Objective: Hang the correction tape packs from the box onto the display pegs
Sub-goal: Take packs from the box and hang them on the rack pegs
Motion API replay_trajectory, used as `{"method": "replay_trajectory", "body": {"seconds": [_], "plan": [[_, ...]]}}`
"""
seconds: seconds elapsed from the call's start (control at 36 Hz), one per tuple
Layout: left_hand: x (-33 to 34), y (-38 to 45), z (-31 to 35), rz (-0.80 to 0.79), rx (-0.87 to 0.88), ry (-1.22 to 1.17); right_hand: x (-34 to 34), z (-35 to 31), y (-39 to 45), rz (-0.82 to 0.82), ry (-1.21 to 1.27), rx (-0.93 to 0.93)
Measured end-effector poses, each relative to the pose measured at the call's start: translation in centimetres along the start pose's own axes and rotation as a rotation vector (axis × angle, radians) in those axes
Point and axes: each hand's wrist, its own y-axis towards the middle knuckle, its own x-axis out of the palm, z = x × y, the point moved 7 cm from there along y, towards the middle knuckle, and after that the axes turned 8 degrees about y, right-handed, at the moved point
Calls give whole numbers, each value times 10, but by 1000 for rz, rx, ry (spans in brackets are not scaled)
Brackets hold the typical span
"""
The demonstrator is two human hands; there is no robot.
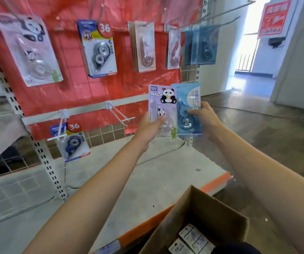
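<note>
My left hand [150,126] grips a purple panda correction tape pack [161,105] by its lower left edge, thumb across the front. My right hand [203,119] holds a light blue correction tape pack [188,114] by its right side. Both packs stand upright side by side, the blue one overlapping the purple one's right edge, in front of the red display panel. An empty peg [121,115] sticks out just left of my left hand. The cardboard box [204,215] sits open at the bottom right with a few packs [191,240] lying face down inside.
Upper pegs carry a panda pack [29,50], a "36" pack [99,49], pink packs [144,47] and blue packs [201,45]. A lower-left peg holds another "36" pack [72,142]. A grey shelf [147,180] with an orange edge lies below; a doorway [252,43] opens at right.
</note>
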Motion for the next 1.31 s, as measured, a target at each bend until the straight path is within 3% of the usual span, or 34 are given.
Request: {"method": "replay_trajectory", "body": {"seconds": [0.47,0.83,1.31], "plan": [[-59,45,110,110,105,100,66,-116,10,-97,-178,-241],[-119,43,188,181,235,155,125,-184,8,-136,-81,-362],[-145,63,228,182,175,191,152,-231,1,-127,-90,-429]]}}
